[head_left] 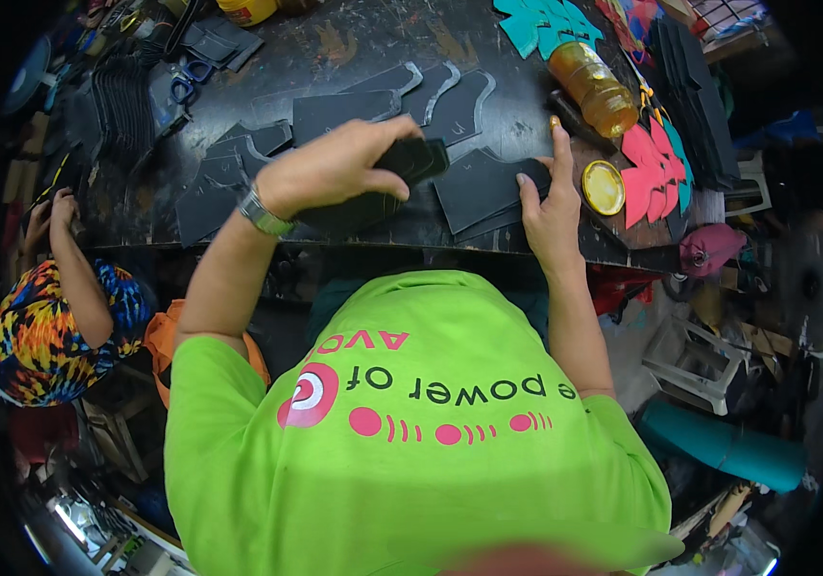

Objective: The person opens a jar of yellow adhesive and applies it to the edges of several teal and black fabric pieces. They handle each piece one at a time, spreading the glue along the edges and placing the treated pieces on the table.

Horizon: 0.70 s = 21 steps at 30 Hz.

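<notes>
Dark flat slab [421,159], mid-frame, is clamped between thumb and fingers of the left hand [330,173]; long axis runs roughly left-right, free end pointing right and slightly up. Just right of it, a flat black panel with a curved upper edge [484,192] also lies roughly left-right; right hand [554,206] has its thumb on the edge, index finger apart (grip underneath hidden, can't tell). Progress: looks partway. Black panels with pale curved edges [458,117], upper centre, lie overlapping and look done; total left can't be told, but stacked black sheets [123,110], upper left, seem untouched. Outward, upper right: amber see-through jar [592,88], round yellow disc [604,187], pink pointed cutouts [650,178].
</notes>
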Each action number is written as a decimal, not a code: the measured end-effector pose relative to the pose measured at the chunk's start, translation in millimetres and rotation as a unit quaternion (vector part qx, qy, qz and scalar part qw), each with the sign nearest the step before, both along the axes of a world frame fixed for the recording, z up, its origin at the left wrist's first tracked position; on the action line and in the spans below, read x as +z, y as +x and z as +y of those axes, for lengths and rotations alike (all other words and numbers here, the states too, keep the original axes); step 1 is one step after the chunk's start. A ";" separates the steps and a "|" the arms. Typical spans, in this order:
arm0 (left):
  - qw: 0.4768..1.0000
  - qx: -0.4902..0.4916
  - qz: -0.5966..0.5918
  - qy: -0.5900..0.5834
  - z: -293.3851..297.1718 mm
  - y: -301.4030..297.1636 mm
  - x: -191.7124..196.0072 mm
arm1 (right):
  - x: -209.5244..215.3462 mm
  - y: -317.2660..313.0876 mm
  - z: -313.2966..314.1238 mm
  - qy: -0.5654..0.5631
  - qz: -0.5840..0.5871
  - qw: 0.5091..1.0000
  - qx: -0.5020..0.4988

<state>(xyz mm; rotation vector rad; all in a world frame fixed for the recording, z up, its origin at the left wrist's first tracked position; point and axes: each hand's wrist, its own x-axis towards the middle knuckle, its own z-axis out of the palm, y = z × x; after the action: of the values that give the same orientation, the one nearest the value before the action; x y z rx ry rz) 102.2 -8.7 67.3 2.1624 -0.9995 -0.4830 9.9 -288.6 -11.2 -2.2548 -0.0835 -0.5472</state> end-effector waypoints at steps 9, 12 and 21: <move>0.964 0.127 -0.231 0.027 -10.5 -32.7 -39.7 | 30.8 -8.8 -11.8 -0.178 -0.088 0.977 -0.079; 0.948 0.192 -0.253 0.009 -6.3 -49.0 -38.4 | 40.2 -11.3 -42.0 -0.169 -0.078 0.970 -0.158; 0.954 0.237 -0.181 0.041 2.6 -73.0 -45.0 | 20.5 21.2 -94.9 -0.282 -0.003 0.938 -0.202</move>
<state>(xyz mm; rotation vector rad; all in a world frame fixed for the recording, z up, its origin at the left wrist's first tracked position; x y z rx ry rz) 29.2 -6.1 22.4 2.5167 -0.6059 0.1066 31.1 -383.5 9.4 -2.8547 0.2589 -0.8281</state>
